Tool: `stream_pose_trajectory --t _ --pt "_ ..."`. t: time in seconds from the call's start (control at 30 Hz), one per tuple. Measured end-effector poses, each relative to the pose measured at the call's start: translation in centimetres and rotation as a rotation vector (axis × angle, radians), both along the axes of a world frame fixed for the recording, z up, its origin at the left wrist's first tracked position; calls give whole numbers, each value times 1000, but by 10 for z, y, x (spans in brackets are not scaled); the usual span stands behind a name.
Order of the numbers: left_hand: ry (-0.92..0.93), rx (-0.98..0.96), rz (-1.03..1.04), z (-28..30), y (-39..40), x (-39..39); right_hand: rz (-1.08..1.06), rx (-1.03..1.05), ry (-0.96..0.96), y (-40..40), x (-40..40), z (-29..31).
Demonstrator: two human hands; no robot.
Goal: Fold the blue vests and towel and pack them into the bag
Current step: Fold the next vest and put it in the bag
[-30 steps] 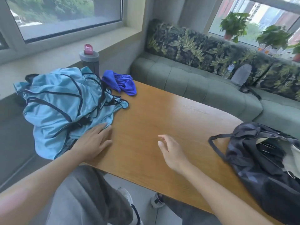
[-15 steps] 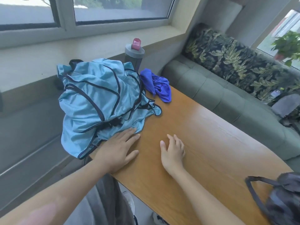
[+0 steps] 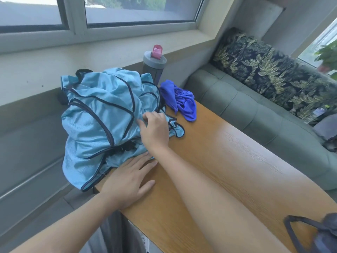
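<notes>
Vests (image 3: 102, 125) are still heaped unfolded on the desk (image 3: 228, 170), partly hanging off its edge; nothing is judged folded or packed yet. The bag (image 3: 321, 234) sits well right of both hands. The towel (image 3: 182, 102) is crumpled just beyond the right hand (image 3: 155, 130), whose curled fingers grip vest fabric. The left hand (image 3: 127, 181) is spread flat beside the heap.

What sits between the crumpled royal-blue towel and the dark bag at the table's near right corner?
Only bare wooden tabletop, crossed by the right forearm, separates the towel from the bag in the head view.
</notes>
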State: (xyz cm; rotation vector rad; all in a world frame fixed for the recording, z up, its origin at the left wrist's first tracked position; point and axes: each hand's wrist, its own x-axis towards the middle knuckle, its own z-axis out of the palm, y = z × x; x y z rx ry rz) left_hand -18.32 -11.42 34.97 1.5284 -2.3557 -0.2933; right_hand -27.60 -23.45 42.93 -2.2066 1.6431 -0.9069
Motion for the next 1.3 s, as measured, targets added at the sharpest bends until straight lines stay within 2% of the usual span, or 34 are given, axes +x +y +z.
stream_pose_trajectory --t 0.13,0.27,0.47,0.57,0.7,0.83,0.93,1.0,1.1,1.13,1.3 --pt "23 16 0 -2 1 0 -40 -18 -102 3 -16 3" --pt "39 -23 -11 -3 1 0 -142 15 -211 10 -66 10" --pt "27 -88 -1 0 8 2 -619 76 -389 24 -182 4" --pt "8 -231 29 0 10 0 -817 113 -388 52 -251 -8" --pt "24 -186 -6 3 9 1 -984 160 -357 108 -314 -32" --pt "-25 -153 -5 2 8 -1 -948 229 -300 170 -327 -43" --pt "-43 -156 -1 3 7 -1 -817 143 -285 197 -321 -48" --pt "-46 -157 -4 4 8 -1 -698 86 -147 204 -319 -56" --pt "-43 -170 -4 4 7 -2 -568 148 186 209 -322 -76" --pt "-56 -179 -3 4 8 -2 -556 155 231 210 -324 -82" --pt "-117 -217 11 3 10 -4 -594 90 139 212 -326 -87"
